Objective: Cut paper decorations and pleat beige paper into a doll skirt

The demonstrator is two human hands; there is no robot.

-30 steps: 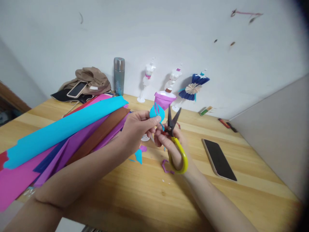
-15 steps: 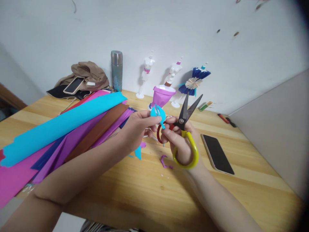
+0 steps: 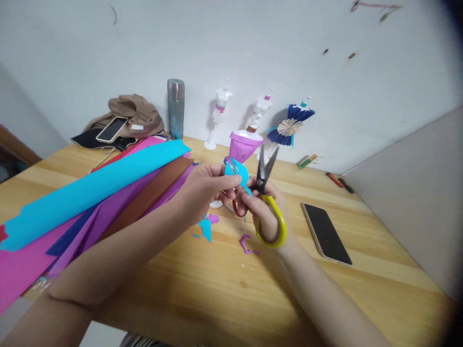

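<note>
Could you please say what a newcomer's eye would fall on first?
Probably the open scissors in the right hand, beside the blue cutout pinched in the left hand. Next might come the long blue strip atop coloured sheets on the left. Behind, near the wall, a navy pleated outfit with a pale rosette stands out.

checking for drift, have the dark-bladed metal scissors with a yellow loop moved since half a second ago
Yes: the scissors have shifted left, away from the flat rectangular black-screened phone.
</note>
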